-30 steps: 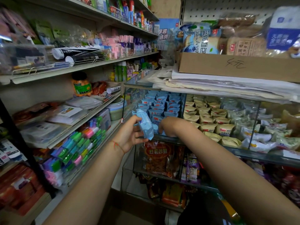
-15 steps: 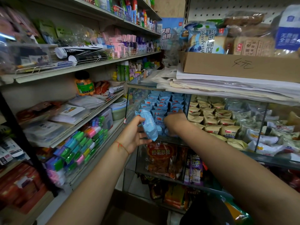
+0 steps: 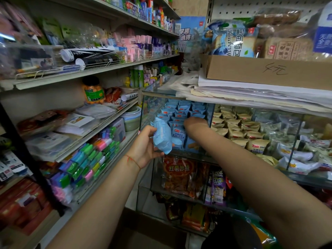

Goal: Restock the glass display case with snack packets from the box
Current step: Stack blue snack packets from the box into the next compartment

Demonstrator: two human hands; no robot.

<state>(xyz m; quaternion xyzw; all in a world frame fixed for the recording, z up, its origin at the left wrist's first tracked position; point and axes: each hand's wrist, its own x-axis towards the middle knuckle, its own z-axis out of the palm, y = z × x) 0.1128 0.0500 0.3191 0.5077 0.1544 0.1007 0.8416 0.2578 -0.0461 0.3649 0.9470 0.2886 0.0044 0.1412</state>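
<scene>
Gripping a light-blue snack packet [image 3: 162,137] outside the glass display case [image 3: 143,112], the left hand [image 3: 145,146] waits; the right hand [image 3: 195,121] reaches among the stacked blue packets [image 3: 181,112], fingers hidden, grip unclear.

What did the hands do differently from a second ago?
The right hand has pushed further into the glass case, among the blue packets, so its fingers are now hidden. The left hand still holds its blue packet just outside the case, barely moved. The tan packets next door stayed put.
</scene>
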